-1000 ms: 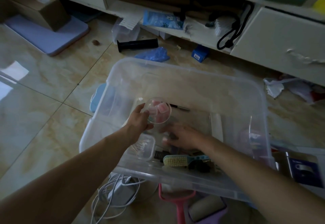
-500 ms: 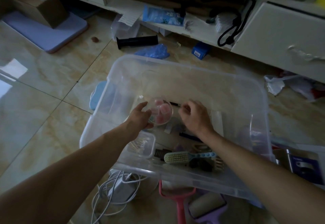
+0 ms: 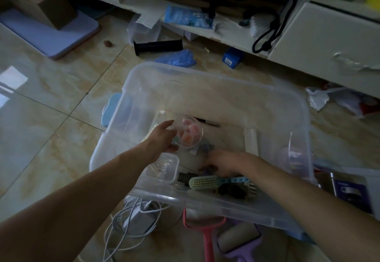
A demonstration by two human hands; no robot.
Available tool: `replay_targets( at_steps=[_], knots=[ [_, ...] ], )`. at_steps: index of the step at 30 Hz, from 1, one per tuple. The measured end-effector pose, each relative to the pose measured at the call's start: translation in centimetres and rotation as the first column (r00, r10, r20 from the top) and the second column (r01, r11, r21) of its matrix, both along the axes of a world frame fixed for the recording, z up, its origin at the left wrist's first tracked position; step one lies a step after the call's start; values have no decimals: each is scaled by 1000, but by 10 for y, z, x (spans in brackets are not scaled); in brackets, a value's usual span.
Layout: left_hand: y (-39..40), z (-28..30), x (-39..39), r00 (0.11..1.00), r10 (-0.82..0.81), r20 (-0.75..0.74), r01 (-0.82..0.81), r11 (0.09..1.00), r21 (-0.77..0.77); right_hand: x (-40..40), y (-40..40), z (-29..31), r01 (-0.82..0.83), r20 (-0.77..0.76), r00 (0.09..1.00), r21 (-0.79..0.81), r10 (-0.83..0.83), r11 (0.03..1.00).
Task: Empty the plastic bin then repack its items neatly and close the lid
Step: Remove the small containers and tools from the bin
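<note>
A clear plastic bin (image 3: 216,76) stands on the tiled floor before me. My left hand (image 3: 162,138) holds a small round clear container of pink pieces (image 3: 189,133) above the bin's floor. My right hand (image 3: 224,162) is low in the bin, blurred, its fingers on small dark items that I cannot make out. In the bin also lie a clear box of cotton swabs (image 3: 162,167), a brush with pale bristles and a blue handle (image 3: 216,181), a black pen (image 3: 205,122) and a white bar (image 3: 250,140).
White cables with a charger (image 3: 133,220), a pink-handled tool (image 3: 205,235) and a purple lint roller (image 3: 238,239) lie on the floor in front of the bin. A blue lid (image 3: 109,109) sits at its left. Behind it are a black tube (image 3: 158,45), a blue bag (image 3: 176,58) and cluttered white shelves (image 3: 226,31).
My right hand went from the bin's near side up to the container by the pen, then dropped back down to the small dark items. My left hand kept the container about in place.
</note>
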State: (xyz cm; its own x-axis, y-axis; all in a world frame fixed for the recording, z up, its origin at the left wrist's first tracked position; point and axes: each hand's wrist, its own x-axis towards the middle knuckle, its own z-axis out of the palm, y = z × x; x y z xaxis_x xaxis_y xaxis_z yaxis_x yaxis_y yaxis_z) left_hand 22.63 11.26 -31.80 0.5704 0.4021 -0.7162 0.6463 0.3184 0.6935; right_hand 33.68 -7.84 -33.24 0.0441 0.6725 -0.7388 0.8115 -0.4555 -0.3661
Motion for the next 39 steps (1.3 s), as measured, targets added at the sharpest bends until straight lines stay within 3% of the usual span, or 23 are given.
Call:
replay_targets(
  at_steps=[3, 9, 16, 21, 25, 29, 31, 33, 35, 36, 38, 39],
  knots=[
    [0, 0, 0, 1000, -18, 4, 18, 1000, 1, -6, -3, -6, -148, 104, 984, 50, 142, 988],
    [1, 2, -1, 1000, -3, 3, 3, 1000, -12, -7, 5, -7, -314, 231, 913, -129, 336, 941],
    [0, 1, 0, 1000, -4, -5, 4, 1000, -23, -13, 9, -5, -279, 306, 858, -395, 412, 875],
    [-1, 1, -1, 1000, -15, 7, 15, 1000, -24, -22, 16, -20, -269, 289, 801, -609, 524, 746],
    [-1, 2, 0, 1000, -4, 6, 4, 999, -31, -18, 16, -22, -262, 285, 810, -606, 512, 751],
    [0, 2, -1, 1000, -1, 10, 2, 999, -51, -9, 8, -6, -205, 230, 911, -466, 342, 861],
    [-1, 2, -2, 1000, -14, 5, 14, 998, -57, 3, 3, 6, -42, 173, 980, -290, 95, 956],
    [-2, 1, -2, 1000, -28, -1, 28, 998, -62, 23, 1, 19, 226, 6, 974, -161, -229, 961],
    [-3, 1, -2, 1000, -29, -6, 28, 997, -66, 41, 5, 30, 522, -172, 839, -8, -516, 853],
    [-4, 0, -1, 1000, -24, -7, 24, 998, -65, 47, 8, 34, 656, -231, 746, 94, -625, 748],
    [-5, 1, 0, 1000, -25, -4, 24, 998, -63, 50, 17, 41, 842, -396, 538, 215, -744, 495],
    [-5, 1, 0, 999, -33, 2, 33, 997, -67, 47, 22, 42, 875, -471, 484, 238, -737, 423]
  ],
)
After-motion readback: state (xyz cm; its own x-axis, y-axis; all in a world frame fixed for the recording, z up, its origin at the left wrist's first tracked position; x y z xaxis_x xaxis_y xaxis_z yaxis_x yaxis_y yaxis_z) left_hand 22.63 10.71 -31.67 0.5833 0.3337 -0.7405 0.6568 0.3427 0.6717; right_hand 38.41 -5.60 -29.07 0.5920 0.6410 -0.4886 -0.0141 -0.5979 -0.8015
